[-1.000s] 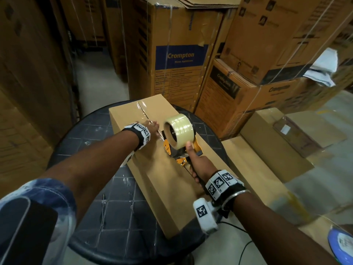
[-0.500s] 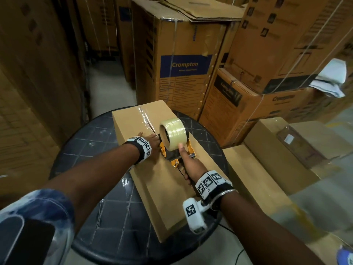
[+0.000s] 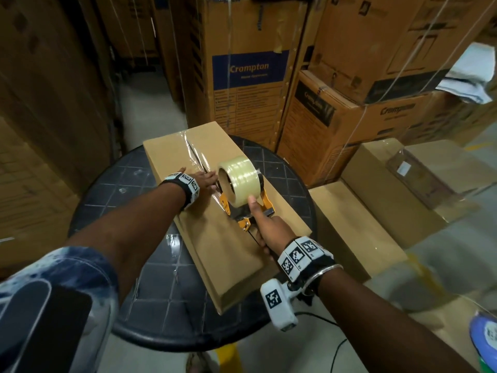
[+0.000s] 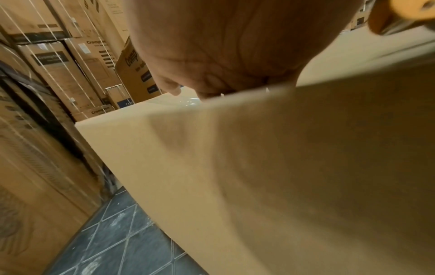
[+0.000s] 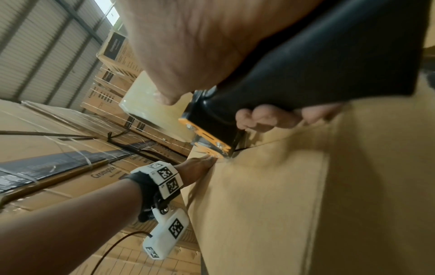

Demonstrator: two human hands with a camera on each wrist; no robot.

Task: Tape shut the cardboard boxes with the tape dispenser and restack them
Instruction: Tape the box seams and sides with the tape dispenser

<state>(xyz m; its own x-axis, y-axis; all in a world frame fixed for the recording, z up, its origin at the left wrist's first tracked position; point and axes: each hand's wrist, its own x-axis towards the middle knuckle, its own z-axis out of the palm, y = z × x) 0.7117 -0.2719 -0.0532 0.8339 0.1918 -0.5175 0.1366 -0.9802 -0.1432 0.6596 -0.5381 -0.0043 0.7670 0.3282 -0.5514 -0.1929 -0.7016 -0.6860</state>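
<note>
Warehouse: strapped branded cartons (image 3: 242, 63) stacked high.

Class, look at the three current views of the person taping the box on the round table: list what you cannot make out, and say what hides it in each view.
- Left hand fingertips: head view, hidden behind the tape roll.
- Tape dispenser blade and where it meets the box: head view, covered by the roll and right hand; right wrist view, blurred.
- Seam under the dispenser: covered.
- Small print on the stacked cartons: too small.
- Box top: left wrist view, blurred, partly blocked by the palm.
</note>
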